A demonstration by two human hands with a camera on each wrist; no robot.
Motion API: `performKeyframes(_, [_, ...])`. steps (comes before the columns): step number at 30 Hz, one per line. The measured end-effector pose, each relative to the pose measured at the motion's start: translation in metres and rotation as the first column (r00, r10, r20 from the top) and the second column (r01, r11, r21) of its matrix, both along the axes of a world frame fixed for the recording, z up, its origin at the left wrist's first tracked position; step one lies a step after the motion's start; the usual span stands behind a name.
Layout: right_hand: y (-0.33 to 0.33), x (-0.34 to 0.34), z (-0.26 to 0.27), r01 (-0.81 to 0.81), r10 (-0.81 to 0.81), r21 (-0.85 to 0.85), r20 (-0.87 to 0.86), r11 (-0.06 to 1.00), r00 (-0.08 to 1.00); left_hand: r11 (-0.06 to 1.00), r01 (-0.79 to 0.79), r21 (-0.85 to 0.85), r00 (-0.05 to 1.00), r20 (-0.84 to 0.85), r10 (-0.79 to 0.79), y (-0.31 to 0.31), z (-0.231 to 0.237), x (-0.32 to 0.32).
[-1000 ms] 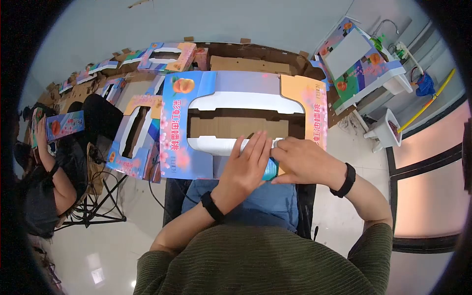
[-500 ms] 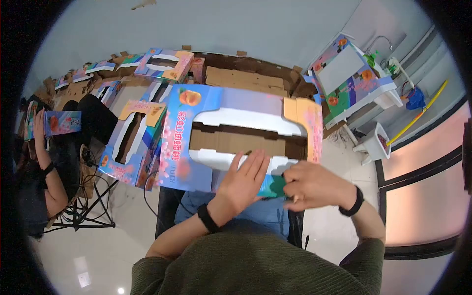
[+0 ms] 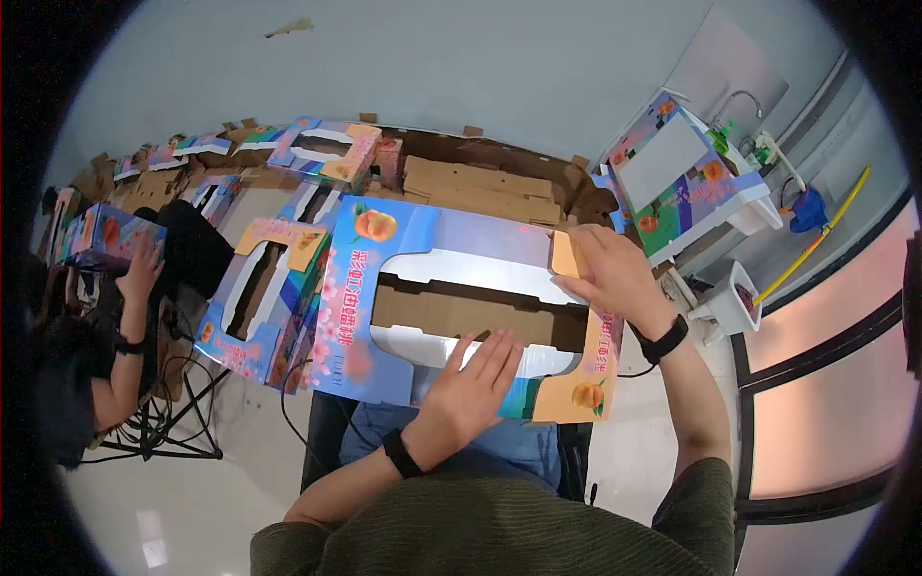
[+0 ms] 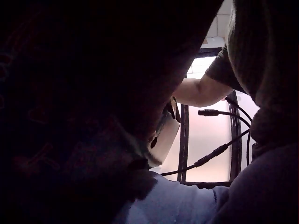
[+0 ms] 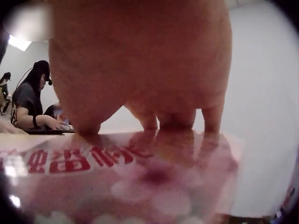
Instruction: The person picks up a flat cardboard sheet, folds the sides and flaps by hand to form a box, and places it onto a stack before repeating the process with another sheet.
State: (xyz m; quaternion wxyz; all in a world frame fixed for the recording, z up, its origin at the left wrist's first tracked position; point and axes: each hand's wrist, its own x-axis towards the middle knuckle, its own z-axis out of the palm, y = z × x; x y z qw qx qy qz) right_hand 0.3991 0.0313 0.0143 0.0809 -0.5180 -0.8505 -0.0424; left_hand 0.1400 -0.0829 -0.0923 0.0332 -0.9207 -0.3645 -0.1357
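In the head view a printed cardboard fruit box [image 3: 375,317] with peaches, blossoms and red lettering lies across the lap, its long cut-out opening upward. My left hand [image 3: 471,384] rests on the near long side, straight fingers over the white inner flap [image 3: 547,361] at the opening. At the far right corner my right hand [image 3: 612,274] holds the orange corner flap [image 3: 567,254], thumb toward the opening. In the right wrist view its fingertips meet the printed surface. The near right orange flap [image 3: 576,398] lies flat over the green side. The left wrist view is mostly dark.
A similar box [image 3: 250,298] stands close on the left, more boxes [image 3: 327,149] behind it. Brown cardboard [image 3: 480,187] lies beyond. Another person's hand [image 3: 142,269] handles a box at far left. A printed carton [image 3: 663,173] stands by a white sink; a cable [image 3: 288,403] hangs down.
My right hand has gone from the near right corner to the far right one. The near orange flap now covers green that showed before. My left hand stays on the near side.
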Motion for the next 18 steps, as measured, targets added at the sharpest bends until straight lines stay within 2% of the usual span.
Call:
performKeyframes(3, [0.003,0.008,-0.013,-0.150,0.152,0.264,0.012,0.953,0.988,1.000,0.008,-0.005,1.000,0.014,-0.008,0.000,0.002,-0.001])
performKeyframes(6, [0.002,0.009,-0.016,-0.133,0.150,0.297,-0.036,0.946,0.988,1.000,0.010,0.009,0.999,0.040,-0.011,0.001,0.000,0.000])
performKeyframes(9, [0.003,0.009,-0.018,-0.091,0.118,0.237,-0.103,0.967,0.988,1.000,0.020,-0.003,0.999,0.047,-0.019,0.001,0.001,-0.001])
performKeyframes(18, [0.010,0.014,-0.026,-0.094,0.146,0.227,-0.223,0.969,0.964,0.999,0.034,-0.008,0.996,0.088,-0.033,0.002,0.005,-0.006])
